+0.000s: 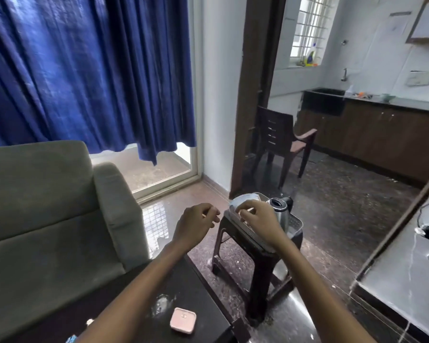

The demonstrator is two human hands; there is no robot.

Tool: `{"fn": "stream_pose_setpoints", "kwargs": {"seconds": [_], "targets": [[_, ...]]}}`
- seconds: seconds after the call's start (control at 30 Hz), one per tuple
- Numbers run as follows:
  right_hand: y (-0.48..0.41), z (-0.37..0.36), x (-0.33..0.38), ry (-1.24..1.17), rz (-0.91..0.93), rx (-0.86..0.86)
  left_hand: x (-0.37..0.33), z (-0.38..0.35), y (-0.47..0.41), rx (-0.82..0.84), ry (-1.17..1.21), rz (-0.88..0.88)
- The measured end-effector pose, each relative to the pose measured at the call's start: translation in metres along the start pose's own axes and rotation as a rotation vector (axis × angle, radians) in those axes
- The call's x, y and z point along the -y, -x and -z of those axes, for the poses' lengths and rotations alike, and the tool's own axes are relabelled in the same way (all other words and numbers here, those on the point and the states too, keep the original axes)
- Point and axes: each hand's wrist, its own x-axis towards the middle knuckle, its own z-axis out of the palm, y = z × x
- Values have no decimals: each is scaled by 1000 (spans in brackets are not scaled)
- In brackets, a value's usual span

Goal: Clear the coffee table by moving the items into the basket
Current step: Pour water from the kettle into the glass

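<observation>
both hands are at the basket (296, 222): left hand (196, 221) curled, seemingly empty, just left of it; right hand (258, 216) curled over a grey plate (240, 200) inside, grip unclear. the desk (183, 280), nearer than the basket, is not yet cleared: a kettle (279, 211) stands inside the basket, and a pink case (183, 320) is left on the desk.

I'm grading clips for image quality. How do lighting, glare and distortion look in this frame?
Head view: daylight from under the blue curtain puts bright glare on the polished floor; the kitchen window is blown out. Head view: the wide-angle lens bends the door frame, and the picture is slightly soft throughout.
</observation>
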Motion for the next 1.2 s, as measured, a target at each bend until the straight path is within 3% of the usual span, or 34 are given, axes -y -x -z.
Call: {"fn": "stream_pose_setpoints", "kwargs": {"seconds": [0.23,0.47,0.73,0.83,1.07,1.2], "targets": [[-38,39,-75,56,-65,116,11,-82,-60,38,132,37],[-107,74,-163,175,-207,282,35,-164,-138,70,299,212],[-178,87,-267,272,-346,324,73,-246,-203,240,269,398],[-212,89,-297,272,-349,325,79,-270,-225,302,268,475],[-301,98,-378,436,-291,437,87,-320,-270,247,245,710],[-339,97,-421,601,-217,662,93,-357,-284,231,219,852]]}}
